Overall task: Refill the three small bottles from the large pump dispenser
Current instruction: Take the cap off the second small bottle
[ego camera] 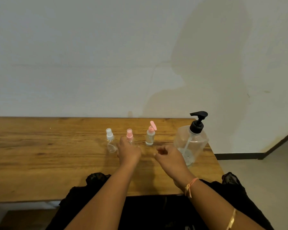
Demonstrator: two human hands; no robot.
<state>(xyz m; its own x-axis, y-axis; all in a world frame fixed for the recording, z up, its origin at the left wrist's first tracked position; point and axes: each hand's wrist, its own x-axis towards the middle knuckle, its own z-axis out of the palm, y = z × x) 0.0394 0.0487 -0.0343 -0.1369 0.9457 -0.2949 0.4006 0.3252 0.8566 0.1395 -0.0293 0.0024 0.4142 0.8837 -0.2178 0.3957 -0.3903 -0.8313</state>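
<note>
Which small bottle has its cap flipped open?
The small clear bottle with the pink flip-top cap, rightmost. Its lid stands hinged up; the white spray-top bottle and pink spray-top bottle have no flip lid.

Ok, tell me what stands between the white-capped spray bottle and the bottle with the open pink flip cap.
The pink-capped spray bottle stands there, as the head view shows; the left hand hides its lower part.

Grained wood with a dull, matt finish is being shown by the table [40, 155]. Clear, smooth plastic is being displayed by the left bottle [111, 143], middle bottle [129, 136], right bottle [150, 138] and pump dispenser [194, 143], its black pump head [198, 121] gleaming slightly. Black cloth [96, 178], possibly lace, is being worn nearest.
</note>
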